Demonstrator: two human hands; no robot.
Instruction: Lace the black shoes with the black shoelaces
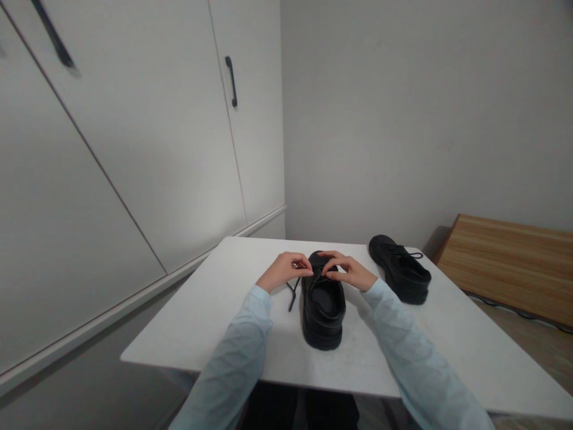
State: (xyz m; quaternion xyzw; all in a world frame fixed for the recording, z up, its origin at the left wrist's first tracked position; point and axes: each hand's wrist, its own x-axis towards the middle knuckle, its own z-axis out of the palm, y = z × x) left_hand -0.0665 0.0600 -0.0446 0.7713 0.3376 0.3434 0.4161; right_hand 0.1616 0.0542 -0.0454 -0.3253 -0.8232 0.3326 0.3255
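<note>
A black lace-up shoe (pixel 323 325) stands on the white table (pixel 201 322) with its heel toward me and its toe pointing away. My left hand (pixel 286 270) is at the left of the lacing, thumb and fingertips closed in a pinch on the shoelace (pixel 293 297), whose loose end hangs down beside the shoe. From the other side, my right hand (pixel 351 272) reaches over the top of the lacing, its fingers also pinching the lace. The fingers partly cover the laces, so their exact arrangement is hidden.
A second black shoe (pixel 400 275), its lace in a bow, sits at the table's right rear. White cabinet doors (pixel 179 149) rise at the left, and a grey wall (pixel 403 119) stands behind. A wooden-topped piece of furniture (pixel 510 263) is at the right.
</note>
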